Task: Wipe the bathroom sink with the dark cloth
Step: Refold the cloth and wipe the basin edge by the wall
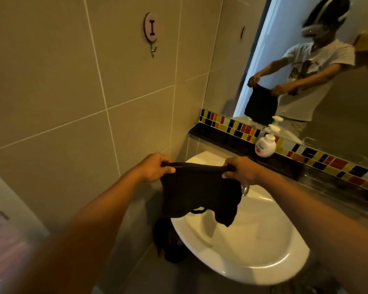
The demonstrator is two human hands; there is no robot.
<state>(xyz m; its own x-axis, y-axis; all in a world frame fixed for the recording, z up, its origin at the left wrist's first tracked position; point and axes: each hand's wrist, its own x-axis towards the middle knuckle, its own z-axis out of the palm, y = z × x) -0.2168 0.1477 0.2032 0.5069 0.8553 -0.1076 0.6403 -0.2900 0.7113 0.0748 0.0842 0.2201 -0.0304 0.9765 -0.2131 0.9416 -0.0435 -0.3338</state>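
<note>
A dark cloth [197, 194] hangs spread out above the left part of the white sink [263, 251]. My left hand [155, 167] pinches its top left corner and my right hand [241, 169] pinches its top right corner, so the top edge is stretched between them. The cloth's lower edge dangles over the basin without clearly touching it. Behind my right hand a bit of the metal tap [245, 189] shows; the rest is hidden.
A white soap pump bottle [266, 144] stands on the dark ledge [221, 137] behind the sink. Above it is a mirror [306, 71] showing a person holding the cloth. A wall hook [151, 31] is on the beige tiles. A dark object [164, 240] lies below the sink's left side.
</note>
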